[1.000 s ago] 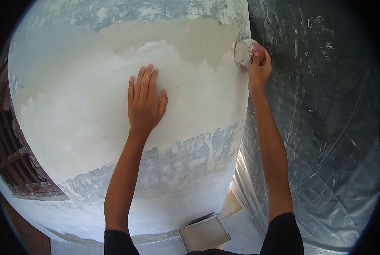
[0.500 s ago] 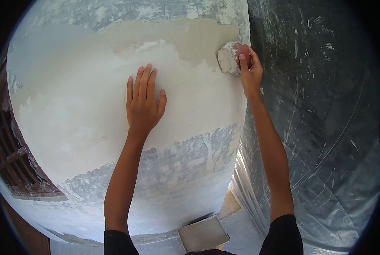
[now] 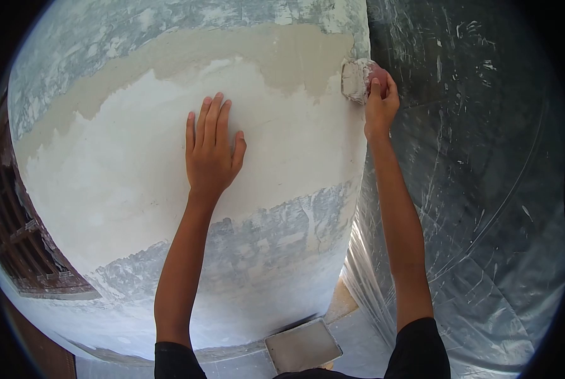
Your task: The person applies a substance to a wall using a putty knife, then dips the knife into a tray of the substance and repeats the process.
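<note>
My left hand [image 3: 213, 155] lies flat with fingers stretched out on the pale, plastered middle of the wall [image 3: 282, 142]. Near the wall's right edge, my right hand [image 3: 381, 107] grips a putty spreader [image 3: 356, 81], its broad end caked with pale plaster. The spreader's dull red end is between my thumb and fingers. Its caked end overlaps the boundary of the smooth plaster. Above and below that smooth band, the surface is patchy grey and white.
A dark plastic sheet [image 3: 484, 189], spattered with white, hangs to the right of the wall. Below stands a rectangular tray [image 3: 322, 323] by the wall's foot. A brown slatted window frame [image 3: 27, 234] is at the left.
My right hand has moved slightly right with the spreader, towards the wall's edge. The grey shadowed patch at the upper left now looks beige. My left hand has barely shifted.
</note>
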The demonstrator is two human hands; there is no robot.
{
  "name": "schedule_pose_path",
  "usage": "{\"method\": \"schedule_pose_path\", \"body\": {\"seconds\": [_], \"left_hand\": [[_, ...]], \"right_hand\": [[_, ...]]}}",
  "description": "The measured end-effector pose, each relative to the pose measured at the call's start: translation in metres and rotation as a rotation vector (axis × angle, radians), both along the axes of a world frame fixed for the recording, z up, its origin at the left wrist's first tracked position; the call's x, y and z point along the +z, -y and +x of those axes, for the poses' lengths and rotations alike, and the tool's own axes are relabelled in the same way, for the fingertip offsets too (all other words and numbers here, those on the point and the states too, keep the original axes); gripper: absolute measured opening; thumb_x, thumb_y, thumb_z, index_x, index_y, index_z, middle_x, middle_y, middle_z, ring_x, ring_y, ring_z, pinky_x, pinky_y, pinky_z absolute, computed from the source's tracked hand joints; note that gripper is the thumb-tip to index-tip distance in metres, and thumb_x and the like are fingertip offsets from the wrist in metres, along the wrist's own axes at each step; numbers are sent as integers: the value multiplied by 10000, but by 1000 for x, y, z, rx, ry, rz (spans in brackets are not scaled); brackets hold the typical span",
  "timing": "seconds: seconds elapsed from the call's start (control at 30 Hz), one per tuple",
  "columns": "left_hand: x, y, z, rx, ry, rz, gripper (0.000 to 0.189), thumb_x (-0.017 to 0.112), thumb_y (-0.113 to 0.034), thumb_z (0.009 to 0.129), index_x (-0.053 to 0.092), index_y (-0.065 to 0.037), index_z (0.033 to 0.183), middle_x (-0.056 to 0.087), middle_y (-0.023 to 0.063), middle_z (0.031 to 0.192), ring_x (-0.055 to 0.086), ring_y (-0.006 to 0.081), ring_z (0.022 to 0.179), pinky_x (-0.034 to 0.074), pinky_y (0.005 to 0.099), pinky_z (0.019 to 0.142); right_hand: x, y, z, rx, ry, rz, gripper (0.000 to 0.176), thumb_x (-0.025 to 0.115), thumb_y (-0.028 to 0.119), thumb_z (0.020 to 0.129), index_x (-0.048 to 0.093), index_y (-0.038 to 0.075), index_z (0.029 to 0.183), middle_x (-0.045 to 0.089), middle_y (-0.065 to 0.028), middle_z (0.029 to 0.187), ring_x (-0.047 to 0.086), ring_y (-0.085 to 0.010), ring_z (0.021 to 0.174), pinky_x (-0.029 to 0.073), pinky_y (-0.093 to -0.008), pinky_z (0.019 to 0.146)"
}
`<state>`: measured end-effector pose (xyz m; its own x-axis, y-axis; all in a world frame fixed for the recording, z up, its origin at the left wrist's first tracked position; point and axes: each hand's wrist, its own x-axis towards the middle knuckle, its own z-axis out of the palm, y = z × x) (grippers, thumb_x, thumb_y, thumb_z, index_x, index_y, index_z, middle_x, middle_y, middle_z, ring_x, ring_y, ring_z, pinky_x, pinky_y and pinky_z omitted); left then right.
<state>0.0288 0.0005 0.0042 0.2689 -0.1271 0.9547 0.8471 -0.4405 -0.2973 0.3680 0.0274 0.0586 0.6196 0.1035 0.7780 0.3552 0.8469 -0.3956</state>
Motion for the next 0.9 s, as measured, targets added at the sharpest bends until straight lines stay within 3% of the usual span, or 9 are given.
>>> {"method": "schedule_pose_path", "body": {"seconds": [0.1,0.2,0.3,0.43,0.5,0.57,0.67,0.77,0.9], "left_hand": [[0,0,0,6,2,6,531,606,-159,928,528,-44,1440,500,110,1543,429,282,1469,284,504,1223],[0,-1,0,4,3,0,530,607,-163,930,528,-47,1441,497,108,1545,429,282,1469,284,505,1223],[0,-1,0,2,1,-2,531,607,-163,931,526,-48,1443,494,109,1547,429,282,1468,285,505,1223],[0,-1,0,9,4,-5,531,606,-163,933,523,-47,1444,492,111,1548,428,282,1468,283,506,1224],[0,0,0,7,4,-5,531,606,-163,932,523,-47,1444,492,111,1547,429,283,1468,288,509,1221],[0,0,1,2,4,-6,532,606,-163,932,523,-48,1444,493,110,1546,429,284,1468,289,509,1221],[-1,-1,0,5,5,-4,534,607,-161,930,523,-48,1445,493,109,1546,430,285,1467,292,509,1219],[0,-1,0,7,5,4,539,610,-158,926,523,-48,1446,494,108,1545,432,286,1466,294,510,1218],[0,0,0,0,3,4,545,616,-156,922,523,-47,1448,497,112,1542,435,287,1465,300,513,1214]], "right_hand": [[-3,4,-5,166,-76,116,443,653,155,1024,558,-9,1425,658,-90,1265,611,-128,1124,482,-265,988],[-11,6,-13,-8,266,-42,419,636,146,1031,565,-8,1415,643,-105,1311,612,-137,1149,486,-270,993],[-6,5,-5,36,12,20,411,651,186,1004,606,55,1392,633,-170,1297,574,-238,1226,440,-368,1067],[-6,8,-4,200,-100,144,411,640,185,1005,604,47,1391,634,-174,1302,575,-238,1219,437,-369,1071],[-14,10,-9,-43,207,-33,405,619,158,1011,583,-20,1374,631,-164,1321,600,-235,1198,452,-357,1058],[-13,13,-8,-154,242,-76,400,606,139,1016,568,-43,1371,633,-147,1315,619,-231,1172,463,-343,1045],[-3,2,8,68,-120,85,411,611,133,1018,559,-38,1388,633,-145,1302,619,-227,1165,465,-340,1038],[-3,15,-17,217,142,126,401,618,132,1013,573,-30,1377,632,-152,1293,624,-228,1157,471,-341,1029],[6,11,-18,-125,243,-88,384,620,107,1037,566,-28,1393,645,-111,1308,623,-150,1150,485,-290,1008]]}}
